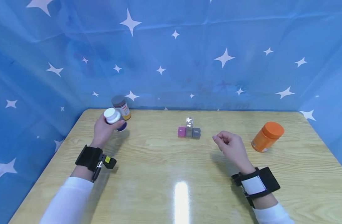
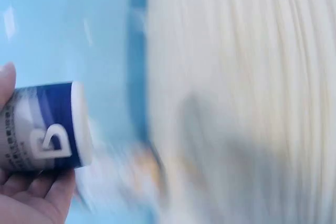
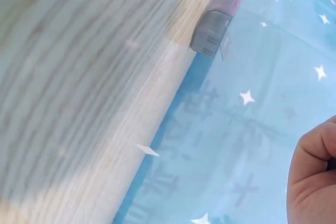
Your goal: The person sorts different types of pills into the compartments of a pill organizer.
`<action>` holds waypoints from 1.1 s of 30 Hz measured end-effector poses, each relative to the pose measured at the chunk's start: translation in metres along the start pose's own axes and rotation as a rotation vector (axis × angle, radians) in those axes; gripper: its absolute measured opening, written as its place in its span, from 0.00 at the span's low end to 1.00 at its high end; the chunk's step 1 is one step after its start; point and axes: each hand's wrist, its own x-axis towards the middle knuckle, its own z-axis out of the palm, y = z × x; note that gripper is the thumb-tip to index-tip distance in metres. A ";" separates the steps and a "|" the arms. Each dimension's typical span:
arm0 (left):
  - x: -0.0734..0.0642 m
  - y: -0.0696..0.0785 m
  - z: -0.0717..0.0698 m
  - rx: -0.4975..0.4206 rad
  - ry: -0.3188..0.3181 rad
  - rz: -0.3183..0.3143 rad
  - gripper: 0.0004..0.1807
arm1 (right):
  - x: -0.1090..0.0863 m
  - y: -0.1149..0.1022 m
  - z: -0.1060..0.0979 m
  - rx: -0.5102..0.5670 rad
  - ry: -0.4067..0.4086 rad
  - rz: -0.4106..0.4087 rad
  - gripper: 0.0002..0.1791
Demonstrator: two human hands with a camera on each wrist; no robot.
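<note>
My left hand (image 1: 103, 130) grips a small bottle (image 1: 112, 115) with a white cap, at the table's far left. In the left wrist view this bottle (image 2: 42, 127) shows a blue, white and grey label and a pale base, raised over the wood. Just behind it stands a dark-capped jar (image 1: 125, 111) with a white and yellow label. My right hand (image 1: 231, 145) has its fingers curled in, nothing visible in them, in the air between a small pill organizer (image 1: 189, 132) and an orange jar (image 1: 264, 140). Pink and grey compartments make up the organizer, with one clear lid raised.
A light wooden table (image 1: 148, 174) carries everything. Blue cloth (image 1: 171, 62) with white stars hangs along its back edge and left side. The orange jar stands tilted-looking near the right side. Both wrists wear black camera straps.
</note>
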 end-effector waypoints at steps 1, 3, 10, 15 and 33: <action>-0.008 0.012 0.008 0.002 -0.054 0.028 0.37 | 0.000 -0.001 0.000 -0.001 0.000 -0.004 0.13; -0.025 0.035 0.027 0.021 -0.162 0.083 0.37 | 0.000 -0.002 0.000 -0.003 0.000 -0.011 0.13; -0.093 0.081 0.103 0.049 -0.461 0.226 0.34 | -0.001 -0.009 -0.003 0.001 -0.004 -0.035 0.13; -0.122 0.075 0.135 0.078 -0.564 0.279 0.31 | -0.004 -0.014 -0.001 0.009 -0.020 -0.056 0.12; -0.139 0.061 0.159 0.117 -0.577 0.299 0.31 | -0.016 -0.031 0.019 0.006 -0.089 -0.115 0.08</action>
